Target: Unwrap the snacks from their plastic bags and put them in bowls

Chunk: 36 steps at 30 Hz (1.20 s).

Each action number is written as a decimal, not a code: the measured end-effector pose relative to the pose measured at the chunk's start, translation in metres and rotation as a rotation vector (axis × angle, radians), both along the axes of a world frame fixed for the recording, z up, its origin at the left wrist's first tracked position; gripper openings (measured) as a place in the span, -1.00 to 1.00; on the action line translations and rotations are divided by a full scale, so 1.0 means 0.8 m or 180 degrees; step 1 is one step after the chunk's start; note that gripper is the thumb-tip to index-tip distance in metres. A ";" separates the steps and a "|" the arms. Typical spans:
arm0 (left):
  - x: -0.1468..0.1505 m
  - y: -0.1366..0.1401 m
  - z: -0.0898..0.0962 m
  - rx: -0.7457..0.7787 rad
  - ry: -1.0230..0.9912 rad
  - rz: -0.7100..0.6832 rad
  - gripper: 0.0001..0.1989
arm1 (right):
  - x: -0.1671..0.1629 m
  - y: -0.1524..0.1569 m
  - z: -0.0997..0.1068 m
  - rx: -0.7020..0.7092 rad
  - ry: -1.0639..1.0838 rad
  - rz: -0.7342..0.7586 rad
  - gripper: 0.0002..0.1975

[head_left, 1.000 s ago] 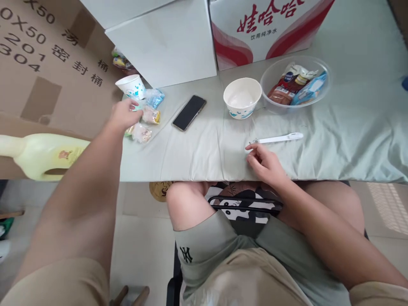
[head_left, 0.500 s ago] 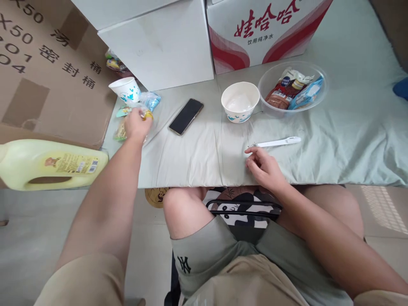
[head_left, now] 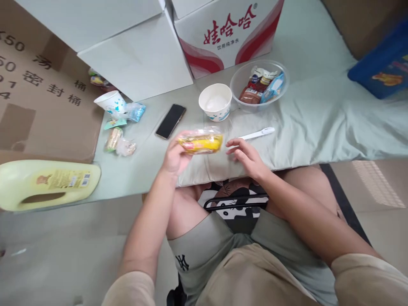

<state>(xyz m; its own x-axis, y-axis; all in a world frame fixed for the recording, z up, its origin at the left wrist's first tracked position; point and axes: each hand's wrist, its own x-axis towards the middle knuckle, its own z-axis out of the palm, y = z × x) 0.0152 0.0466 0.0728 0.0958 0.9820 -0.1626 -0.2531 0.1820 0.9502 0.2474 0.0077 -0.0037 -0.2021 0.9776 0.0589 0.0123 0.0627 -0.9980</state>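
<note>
Packet (head_left: 204, 145), head view: we hold this yellow-wrapped item by its left end in our left hand (head_left: 177, 156), raised over the table (head_left: 140, 172). Our right hand (head_left: 248, 158) is empty, fingers loosely extended, near the packet's other end and just beside the white tool (head_left: 259, 133); we cannot tell whether hand and tool touch. We judge that the packet may slip, since only one end is supported and its wrapping looks slick. Reaching inattentively, we could knock the tool aside.
</note>
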 end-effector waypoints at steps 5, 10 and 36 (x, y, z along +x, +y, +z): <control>0.059 -0.002 -0.064 0.0145 -0.0016 -0.0281 -0.62 | 0.010 0.004 -0.012 0.0343 0.0129 -0.0154 -0.48; 0.060 -0.008 -0.088 0.0090 -0.0028 -0.0221 -0.47 | 0.020 0.008 -0.007 0.1108 -0.0865 -0.0793 -0.68; 0.021 -0.010 -0.095 0.0689 0.0600 -0.1000 0.00 | 0.016 0.002 -0.005 0.0263 -0.0641 0.0011 -0.29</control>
<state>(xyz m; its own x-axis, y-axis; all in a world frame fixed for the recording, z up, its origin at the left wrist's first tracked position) 0.0317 0.0389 -0.0032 0.3843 0.9232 0.0007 -0.0354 0.0139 0.9993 0.2603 0.0091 -0.0081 -0.2213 0.9704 0.0969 0.2107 0.1447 -0.9668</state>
